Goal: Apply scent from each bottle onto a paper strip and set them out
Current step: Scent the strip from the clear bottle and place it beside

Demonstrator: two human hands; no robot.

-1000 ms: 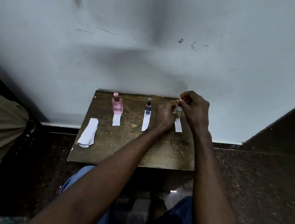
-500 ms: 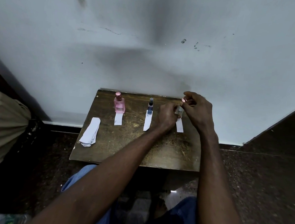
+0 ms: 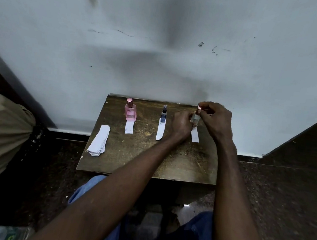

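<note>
**A:** ok so where's the third bottle right now? can't spot it at first glance.

**B:** it's the small clear bottle (image 3: pixel 195 119), far right of the tabletop (image 3: pixel 141 156), close to the wall (image 3: pixel 160 43). The left hand (image 3: pixel 181 124) has its fingers (image 3: pixel 189 118) wrapped around the glass from the left side, so most of the body is covered. The right hand (image 3: pixel 216 119) comes over from the right, and its thumb and forefinger are pinched narrow on the rose-coloured cap (image 3: pixel 199 107) at the top.

**A:** cap on or off?

**B:** honestly can't tell. It sits right above the neck, but the join is too small and dark to read.

**A:** and the paper?

**B:** a white strip (image 3: pixel 195 135) lies flat just below the two hands, its far end tucked under the bottle area. Left of that, the dark blue bottle (image 3: pixel 164 114) stands upright at the top end of its own strip (image 3: pixel 160 131), and further left the pink bottle (image 3: pixel 130 111) does the same with another strip (image 3: pixel 129 127). Both are capped, neither hand near them.

**A:** spare strips?

**B:** a loose stack of strips (image 3: pixel 98 141) sits near the left edge, well apart from the hands.
</note>
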